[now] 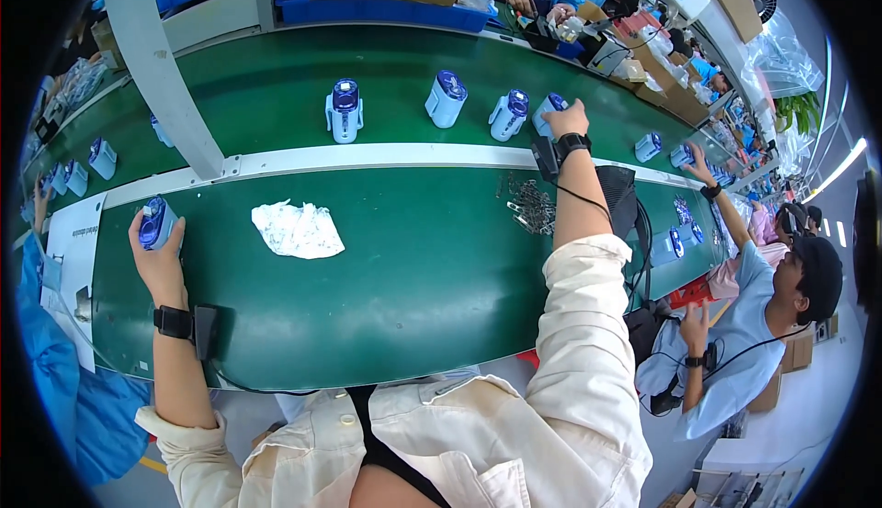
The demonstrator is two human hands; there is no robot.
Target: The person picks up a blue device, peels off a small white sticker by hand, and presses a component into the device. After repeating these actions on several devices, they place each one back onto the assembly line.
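My left hand [162, 253] is wrapped round a light-blue plastic device with a dark-blue top [157, 219], above the left part of the green work table [395, 297]. Reaching over the white rail, my right hand [568, 122] grips a similar blue device [549, 109] on the green belt; its fingers partly cover it. Just left of that one, another blue device [509, 115] stands upright with small side arms. Farther left along the belt are two more, a plain-sided device [446, 99] and a device with side arms [344, 111].
A crumpled white sheet [298, 230] lies on the table. Small metal parts [533, 207] are heaped near my right forearm, beside a black bag [617, 197]. A white rail [386, 156] and slanted post [165, 67] edge the belt. A co-worker [767, 297] reaches in from the right.
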